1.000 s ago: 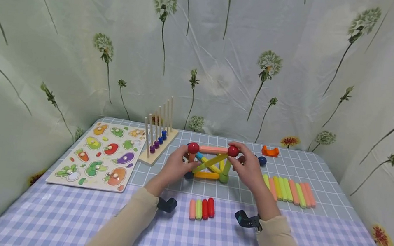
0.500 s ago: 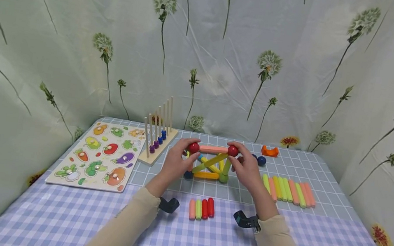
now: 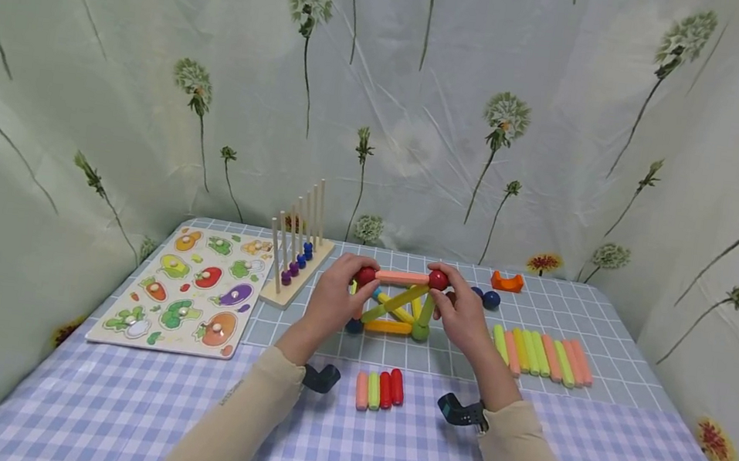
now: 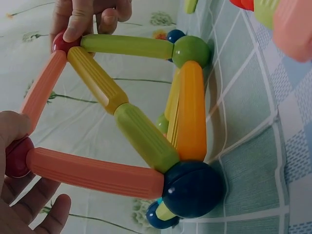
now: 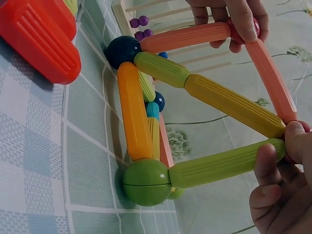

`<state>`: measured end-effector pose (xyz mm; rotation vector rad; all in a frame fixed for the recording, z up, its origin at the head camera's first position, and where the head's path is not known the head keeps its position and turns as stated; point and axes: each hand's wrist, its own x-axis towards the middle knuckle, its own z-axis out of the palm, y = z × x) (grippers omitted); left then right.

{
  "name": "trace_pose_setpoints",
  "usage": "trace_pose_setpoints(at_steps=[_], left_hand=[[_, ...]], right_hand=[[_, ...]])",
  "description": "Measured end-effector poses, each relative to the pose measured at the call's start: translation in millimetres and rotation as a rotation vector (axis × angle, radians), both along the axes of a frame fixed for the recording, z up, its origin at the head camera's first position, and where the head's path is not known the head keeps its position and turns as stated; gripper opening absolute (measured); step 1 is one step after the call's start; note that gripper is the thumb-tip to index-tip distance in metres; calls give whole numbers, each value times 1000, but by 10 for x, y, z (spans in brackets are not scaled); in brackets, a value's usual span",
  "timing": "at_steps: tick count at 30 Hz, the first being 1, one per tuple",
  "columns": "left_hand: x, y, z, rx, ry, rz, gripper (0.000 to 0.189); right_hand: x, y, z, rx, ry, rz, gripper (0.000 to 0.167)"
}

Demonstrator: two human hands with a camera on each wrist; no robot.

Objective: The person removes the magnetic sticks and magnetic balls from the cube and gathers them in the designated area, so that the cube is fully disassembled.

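Note:
A frame of coloured sticks and balls (image 3: 392, 328) stands on the table. My left hand (image 3: 333, 296) grips the red ball (image 4: 18, 157) at its upper left corner, above a salmon stick and a dark blue ball (image 4: 194, 189). My right hand (image 3: 459, 316) pinches the other red ball (image 3: 438, 280) at the upper right, above a green stick and green ball (image 5: 146, 181). Between the two red balls runs a salmon stick (image 3: 403, 277). A yellow-and-green diagonal (image 5: 229, 105) crosses the front. The frame's rear is partly hidden.
Several loose sticks (image 3: 386, 391) lie in front of the frame; a longer row of sticks (image 3: 538, 355) is at right. Behind them are blue balls (image 3: 491, 300) and an orange piece (image 3: 507, 282). At left stand a peg rack (image 3: 284, 293) and a vegetable puzzle board (image 3: 194, 285).
My left hand has moved up from the frame's left side to the left red ball, which has shifted slightly right. My right hand keeps its hold on the right ball.

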<state>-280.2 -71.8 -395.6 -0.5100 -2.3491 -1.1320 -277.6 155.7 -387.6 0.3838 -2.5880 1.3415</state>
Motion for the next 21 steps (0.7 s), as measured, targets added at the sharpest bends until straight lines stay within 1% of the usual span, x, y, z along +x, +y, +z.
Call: trace_pose_setpoints(at_steps=[6,14,21], left_hand=[[16,-11,11,-13,1,-3,24],[3,-24,-15,-13,-5,-9,24],[9,-22,19,-5,-9,-29,23]], right_hand=[[-13,4,-30,-36,-19,30,42],[-18,5,-39,-97,-73,56,40],[-29,24,-37,-131,-118,42,39]])
